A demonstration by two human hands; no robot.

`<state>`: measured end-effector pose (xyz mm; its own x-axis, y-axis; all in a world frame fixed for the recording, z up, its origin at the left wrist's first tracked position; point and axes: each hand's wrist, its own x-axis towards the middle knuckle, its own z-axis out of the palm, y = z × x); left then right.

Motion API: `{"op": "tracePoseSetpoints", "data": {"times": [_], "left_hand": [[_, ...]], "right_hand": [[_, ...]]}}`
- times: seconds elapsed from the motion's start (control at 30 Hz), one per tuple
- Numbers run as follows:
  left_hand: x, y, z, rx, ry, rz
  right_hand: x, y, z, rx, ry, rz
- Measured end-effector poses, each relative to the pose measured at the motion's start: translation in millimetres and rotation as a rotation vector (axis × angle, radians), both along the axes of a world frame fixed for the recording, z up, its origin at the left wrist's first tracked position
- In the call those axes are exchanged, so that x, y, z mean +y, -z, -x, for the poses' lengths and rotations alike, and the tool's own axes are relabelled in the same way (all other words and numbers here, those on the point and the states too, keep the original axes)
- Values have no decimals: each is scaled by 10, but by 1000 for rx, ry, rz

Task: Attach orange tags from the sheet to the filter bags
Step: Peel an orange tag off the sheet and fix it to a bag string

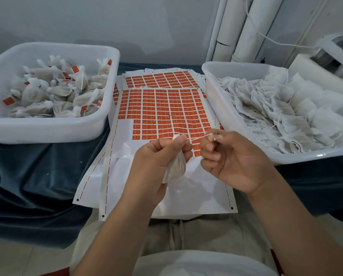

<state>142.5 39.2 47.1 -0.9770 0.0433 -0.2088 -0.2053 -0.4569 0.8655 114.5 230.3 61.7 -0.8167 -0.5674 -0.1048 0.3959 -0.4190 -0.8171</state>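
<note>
A filter bag [176,166] is gripped by the left hand [156,156] above the sheet [166,112], its string [196,138] pinched by the right hand [232,162], with no tag seen on it yet. Tagged bags [47,94] are heaped in the left tub [47,132] and many untagged bags [266,108] lie in the right tub [244,66], so the task is judged partway done

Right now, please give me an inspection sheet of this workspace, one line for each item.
Surface: blue cloth under everything.
Job's things: sheet in the middle, near tags already gone; left tub holds tagged bags; right tub holds untagged bags.
Clutter: nothing seen.
Hands: left hand grips a bag; right hand pinches its string.
Cables: white cord by the pipes.
Surroundings: pale wall.
</note>
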Motion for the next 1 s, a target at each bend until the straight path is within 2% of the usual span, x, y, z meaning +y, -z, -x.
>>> {"op": "tracePoseSetpoints", "data": {"times": [0.17, 0.3, 0.4, 0.57, 0.63, 0.73, 0.83, 1.0], "left_hand": [[-20, 7, 23, 101, 5, 81], [-18, 26, 9, 108, -56, 78], [-18, 29, -9, 130, -63, 69], [65, 43, -47, 145, -3, 140], [87, 36, -66, 163, 19, 188], [49, 10, -73, 205, 81, 229], [1, 1, -69, 304, 119, 391], [72, 51, -72, 372, -31, 519]], "right_hand": [[-6, 2, 7, 27, -37, 46], [-15, 0, -14, 103, 2, -46], [-35, -21, -26, 90, 80, -60], [-144, -15, -91, -82, 95, 246], [-201, -11, -111, -86, 77, 299], [-231, -38, -124, -37, 107, 264], [-212, -65, -135, 41, 147, 155], [-219, -94, -150, 71, 190, 72]]}}
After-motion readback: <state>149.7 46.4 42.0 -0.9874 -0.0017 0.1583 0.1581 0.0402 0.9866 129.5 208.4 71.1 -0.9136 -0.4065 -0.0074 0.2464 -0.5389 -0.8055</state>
